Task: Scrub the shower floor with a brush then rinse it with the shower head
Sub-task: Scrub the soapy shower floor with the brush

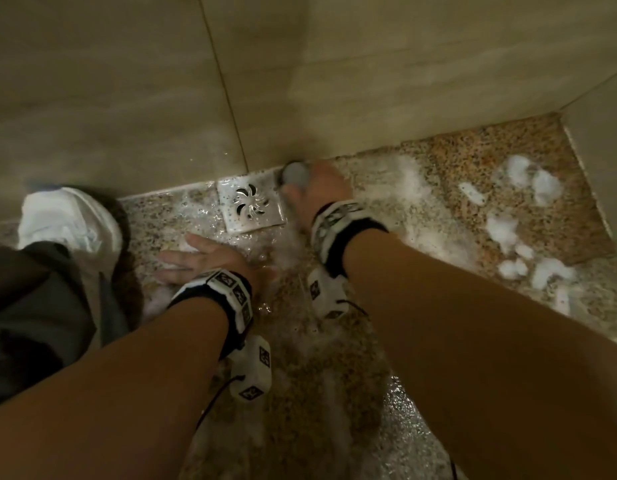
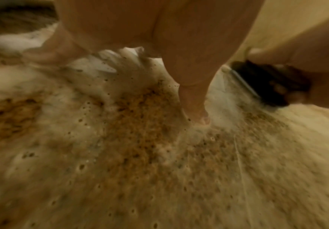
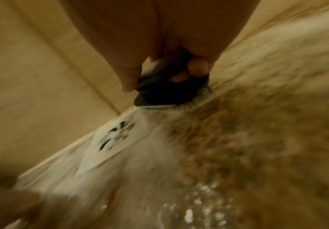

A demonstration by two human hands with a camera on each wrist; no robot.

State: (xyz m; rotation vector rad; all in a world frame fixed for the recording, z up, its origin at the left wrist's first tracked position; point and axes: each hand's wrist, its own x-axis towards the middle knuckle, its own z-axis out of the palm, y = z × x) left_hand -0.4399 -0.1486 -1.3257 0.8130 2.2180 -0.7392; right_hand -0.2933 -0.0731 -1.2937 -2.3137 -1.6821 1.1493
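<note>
While the head view showed the right hand (image 1: 317, 188) gripping the brush (image 1: 295, 173) at the far wall, just right of the drain cover (image 1: 250, 204), the left hand (image 1: 199, 259) lay flat, fingers straight, on the wet shower floor (image 1: 456, 157), with foam clumps (image 1: 504, 230) to the right. The left wrist view showed those straight fingers (image 2: 194, 100) pressing into suds; the right wrist view showed curled fingers (image 3: 197, 68) round the dark brush, bristles down. Scrubbing well probably meant firm, overlapping strokes along the wall joint, then out toward the untouched foam; no shower head was visible.
</note>
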